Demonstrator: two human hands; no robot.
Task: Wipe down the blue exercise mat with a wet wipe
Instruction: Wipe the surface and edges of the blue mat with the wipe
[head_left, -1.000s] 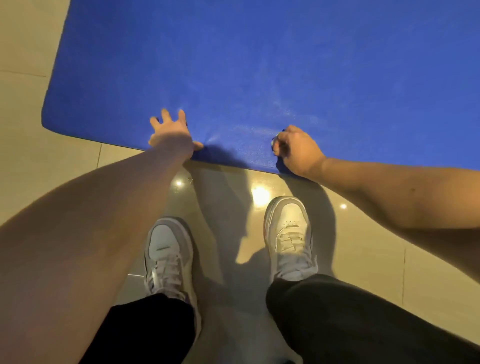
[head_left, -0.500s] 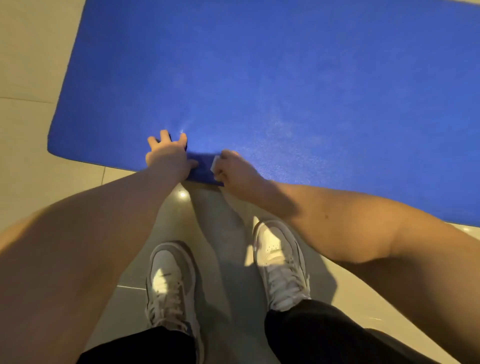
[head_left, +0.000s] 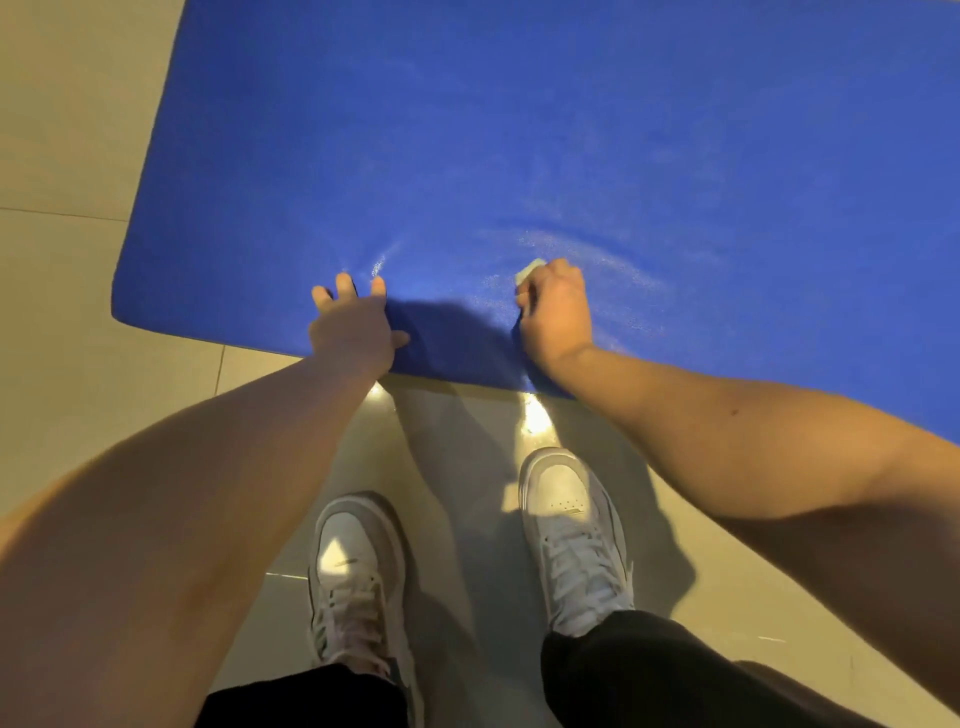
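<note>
While I lean over the near long edge of the blue exercise mat (head_left: 519, 130), I have the left hand (head_left: 353, 327) pressed flat on it, fingers spread, just inside that edge and toward the near-left corner. The right hand (head_left: 556, 317), fingers curled, pinches a small folded white wet wipe (head_left: 527, 271) against the mat slightly further in. Shiny damp arcs sit around & right of the wipe. I judge the near strip part done, w/ the far side & left end mostly to do. Mat lies on beige floor tiles (head_left: 62, 130), white sneakers (head_left: 571, 525) at its near edge. No brand, label or text legible.
</note>
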